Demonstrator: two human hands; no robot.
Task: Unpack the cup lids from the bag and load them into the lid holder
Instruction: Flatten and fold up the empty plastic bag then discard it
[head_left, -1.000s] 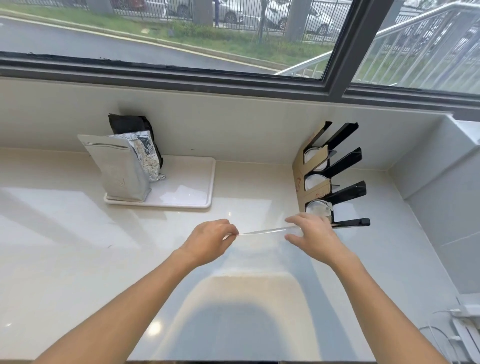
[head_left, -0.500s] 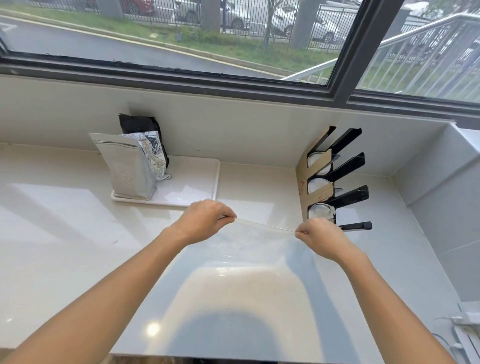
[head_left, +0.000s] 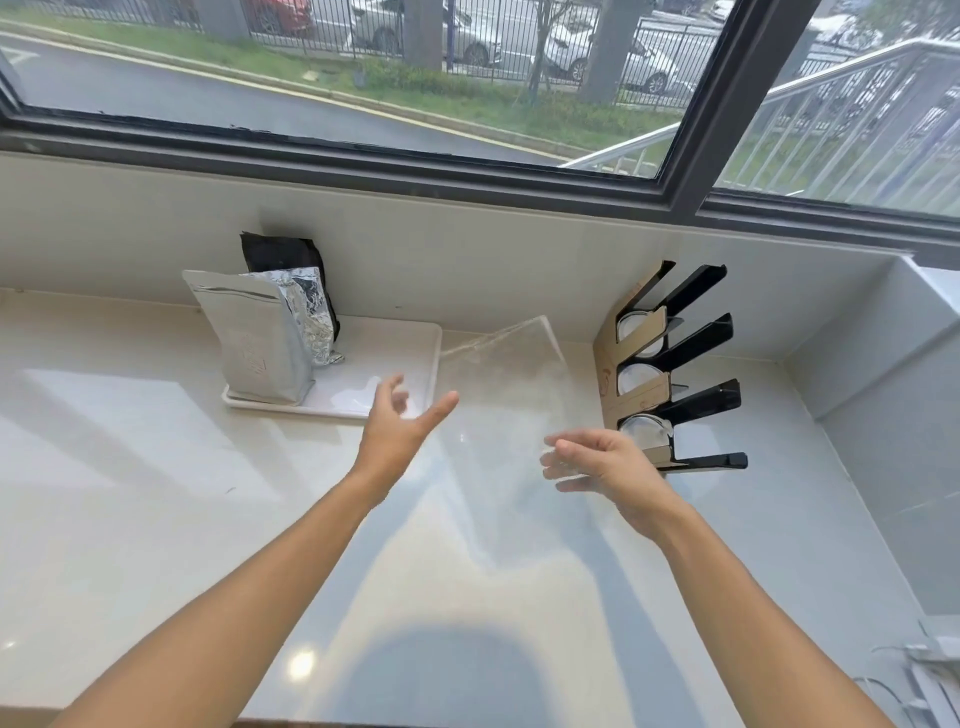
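I have both hands open over the counter (head_left: 130, 493), gripping nothing: the left hand (head_left: 392, 431) spreads its fingers upward near the front edge of the white tray (head_left: 423, 364), and the right hand (head_left: 605, 465) is loosely uncurled, fingers pointing left, just in front of the lid holder (head_left: 670, 369). Between them floats the clear plastic bag (head_left: 506, 395), flat and apparently empty, tilted with its far corner raised toward the back wall; I cannot tell whether either hand touches it, and it looks released rather than held. I judge it is being cast aside because it has no more use. The lids (head_left: 641, 382) sit in the holder, pale discs visible in three slots behind the cardboard front, each cradled between the black prongs so they stand on edge. The holder stands against the wall at the right corner, prongs angled up, which keeps the lids from rolling out. The foil pouches (head_left: 270, 343) stand upright on the tray, well clear of the bag. From this I read the loading as essentially done, with only the loose bag left to settle or tidy.
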